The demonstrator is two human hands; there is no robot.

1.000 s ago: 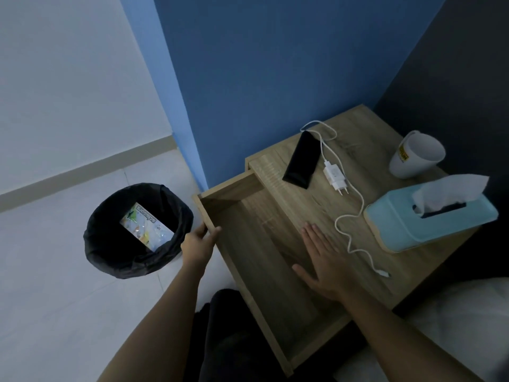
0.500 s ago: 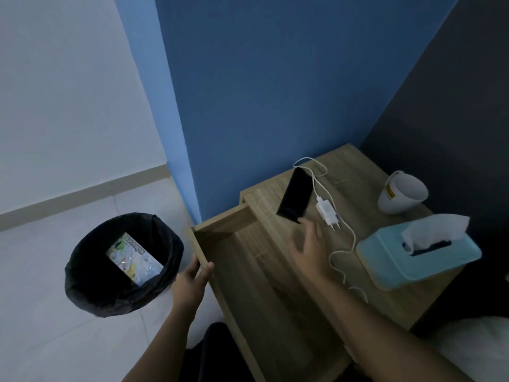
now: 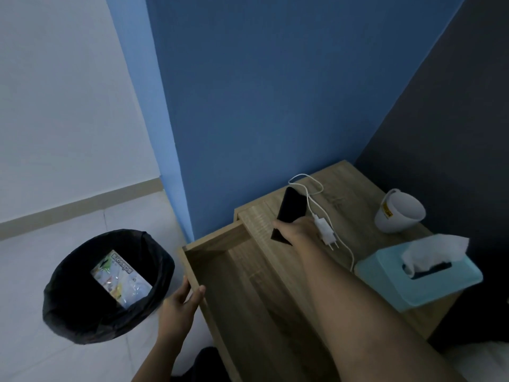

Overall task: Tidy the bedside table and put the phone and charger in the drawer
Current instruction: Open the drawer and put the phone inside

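Right hand [image 3: 298, 230] closes around the phone [image 3: 292, 208] near the tabletop's [image 3: 358, 194] back-left corner; left hand [image 3: 179, 304] pinches the open drawer's [image 3: 192, 271] left wall.

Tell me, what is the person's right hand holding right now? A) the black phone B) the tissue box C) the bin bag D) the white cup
A: the right hand is closed around the lower end of the black phone on the bedside table, while the white cup and the tissue box sit untouched farther right.
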